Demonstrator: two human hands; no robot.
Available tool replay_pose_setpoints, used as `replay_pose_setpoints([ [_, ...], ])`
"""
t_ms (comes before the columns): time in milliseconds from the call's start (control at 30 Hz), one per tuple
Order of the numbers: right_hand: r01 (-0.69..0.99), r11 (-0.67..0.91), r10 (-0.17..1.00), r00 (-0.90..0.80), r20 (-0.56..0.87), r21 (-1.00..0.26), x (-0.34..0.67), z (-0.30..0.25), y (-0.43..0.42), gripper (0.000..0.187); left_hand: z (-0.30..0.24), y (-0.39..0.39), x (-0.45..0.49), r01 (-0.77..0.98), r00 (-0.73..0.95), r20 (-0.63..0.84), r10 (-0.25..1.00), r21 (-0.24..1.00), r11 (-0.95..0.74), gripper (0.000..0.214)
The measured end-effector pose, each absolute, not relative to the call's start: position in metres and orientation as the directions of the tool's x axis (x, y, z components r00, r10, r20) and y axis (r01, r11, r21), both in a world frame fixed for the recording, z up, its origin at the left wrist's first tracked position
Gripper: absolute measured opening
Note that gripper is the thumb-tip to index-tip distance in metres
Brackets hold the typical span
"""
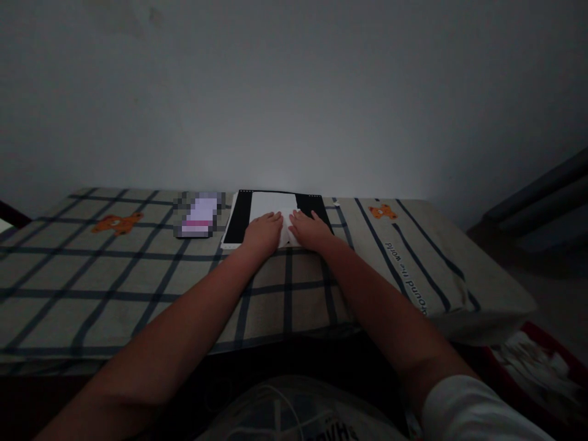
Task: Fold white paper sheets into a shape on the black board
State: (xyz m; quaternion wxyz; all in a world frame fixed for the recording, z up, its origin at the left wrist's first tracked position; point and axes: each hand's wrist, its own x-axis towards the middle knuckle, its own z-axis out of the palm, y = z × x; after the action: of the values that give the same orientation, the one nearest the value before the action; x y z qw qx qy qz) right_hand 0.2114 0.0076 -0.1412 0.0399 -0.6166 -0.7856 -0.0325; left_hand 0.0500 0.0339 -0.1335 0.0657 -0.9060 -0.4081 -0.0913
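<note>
A white sheet of paper (274, 201) lies on a black board or pad (238, 217) with a pale edge, near the back of the table. My left hand (265, 233) rests flat on the paper's left near part, its fingers pointing inward. On the right near part lies my right hand (310, 228), palm down, with its fingers stretched and the thumb apart. The near edge of the paper between the hands looks folded or creased, partly hidden under them. Neither hand grips anything that I can see.
A checked cloth with bear prints covers the table (138, 269). A phone (199, 214), blurred out, lies left of the pad. Behind stands a plain wall (285, 92). A red container (542, 361) with crumpled white stuff is low at the right.
</note>
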Motion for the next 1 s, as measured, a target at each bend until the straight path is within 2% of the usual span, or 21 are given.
replay_pose_setpoints([
  [267, 0.962, 0.272, 0.951, -0.273, 0.144, 0.022, 0.216, -0.14, 0.005, 0.05, -0.139, 0.037, 0.047, 0.754, 0.636, 0.292, 0.714, -0.036, -0.656, 0.041],
  [467, 0.962, 0.272, 0.957, -0.269, 0.103, -0.008, 0.219, -0.141, 0.008, 0.051, -0.133, 0.04, 0.044, 0.743, 0.639, 0.36, 0.68, -0.057, -0.667, 0.038],
  [800, 0.967, 0.247, 0.962, -0.239, 0.131, -0.053, 0.219, -0.141, 0.01, 0.05, -0.141, 0.042, 0.046, 0.714, 0.677, 0.281, 0.681, -0.027, -0.699, 0.044],
  [1000, 0.963, 0.258, 0.964, -0.252, 0.088, -0.074, 0.217, -0.141, 0.009, 0.052, -0.145, 0.044, 0.046, 0.707, 0.687, 0.273, 0.673, -0.037, -0.706, 0.046],
])
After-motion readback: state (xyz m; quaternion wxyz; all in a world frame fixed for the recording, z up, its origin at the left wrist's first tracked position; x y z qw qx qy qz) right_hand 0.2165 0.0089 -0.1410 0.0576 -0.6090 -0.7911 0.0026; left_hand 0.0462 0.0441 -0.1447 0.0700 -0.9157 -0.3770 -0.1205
